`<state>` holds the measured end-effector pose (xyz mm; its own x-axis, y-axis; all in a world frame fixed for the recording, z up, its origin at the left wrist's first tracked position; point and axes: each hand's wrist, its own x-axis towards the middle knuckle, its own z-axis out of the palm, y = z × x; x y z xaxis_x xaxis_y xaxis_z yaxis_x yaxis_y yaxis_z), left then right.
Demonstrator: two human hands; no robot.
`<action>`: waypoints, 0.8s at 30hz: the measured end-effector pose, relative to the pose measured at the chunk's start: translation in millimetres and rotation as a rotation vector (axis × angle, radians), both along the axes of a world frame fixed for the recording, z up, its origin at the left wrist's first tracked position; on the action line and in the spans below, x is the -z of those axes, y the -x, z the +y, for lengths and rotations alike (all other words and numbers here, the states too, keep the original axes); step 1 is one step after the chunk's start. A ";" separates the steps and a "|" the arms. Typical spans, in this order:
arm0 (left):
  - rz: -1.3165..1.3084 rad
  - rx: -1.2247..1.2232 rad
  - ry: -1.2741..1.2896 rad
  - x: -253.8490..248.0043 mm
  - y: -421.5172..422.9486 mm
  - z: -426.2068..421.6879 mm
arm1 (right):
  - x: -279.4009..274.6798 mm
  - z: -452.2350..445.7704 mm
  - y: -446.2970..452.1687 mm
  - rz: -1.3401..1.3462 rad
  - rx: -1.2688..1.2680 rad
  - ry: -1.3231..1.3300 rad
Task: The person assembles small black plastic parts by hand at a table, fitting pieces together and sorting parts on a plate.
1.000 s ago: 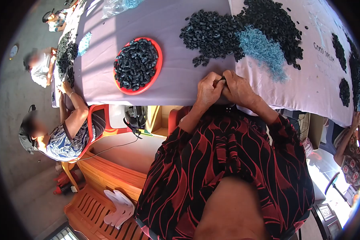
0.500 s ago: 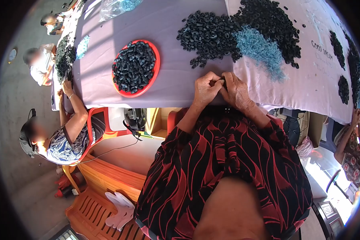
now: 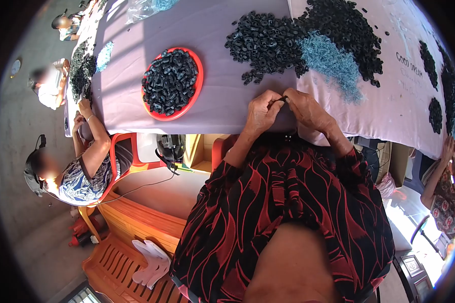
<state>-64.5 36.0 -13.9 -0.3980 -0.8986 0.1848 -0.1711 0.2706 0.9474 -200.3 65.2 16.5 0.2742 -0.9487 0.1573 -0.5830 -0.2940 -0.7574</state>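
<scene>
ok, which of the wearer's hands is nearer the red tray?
Left. The left hand is to the right of the red tray, not touching it; the right hand is farther right, on the left hand's far side from the tray.

Low on the left, an orange bench (image 3: 102, 261) carries a white glove (image 3: 152, 265) on its slats. Above it, a person in a patterned shirt (image 3: 84, 182) and grey cap sits on a red chair (image 3: 119, 151) — with two more people, one in white (image 3: 50, 90), farther off. A clock (image 3: 15, 68) hangs on the grey wall (image 3: 28, 113). On the right, another person (image 3: 446, 207) sits near a bright floor patch — a dark cabinet (image 3: 413, 270) stands below.
</scene>
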 end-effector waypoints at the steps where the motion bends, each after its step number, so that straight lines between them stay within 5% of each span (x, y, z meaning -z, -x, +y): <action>1: -0.018 -0.002 0.026 -0.4 0.1 0.2 | -1.6 0.0 0.0 0.025 0.005 -0.003; 24: 0.004 -0.070 -0.017 4.5 3.6 1.4 | 11.8 -4.9 -8.4 0.306 0.073 0.183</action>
<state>-68.0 37.4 -18.5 -0.3332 -0.9272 0.1713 -0.1848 0.2424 0.9524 -191.9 60.3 4.7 0.2671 -0.9315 0.2470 -0.7993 -0.3573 -0.4831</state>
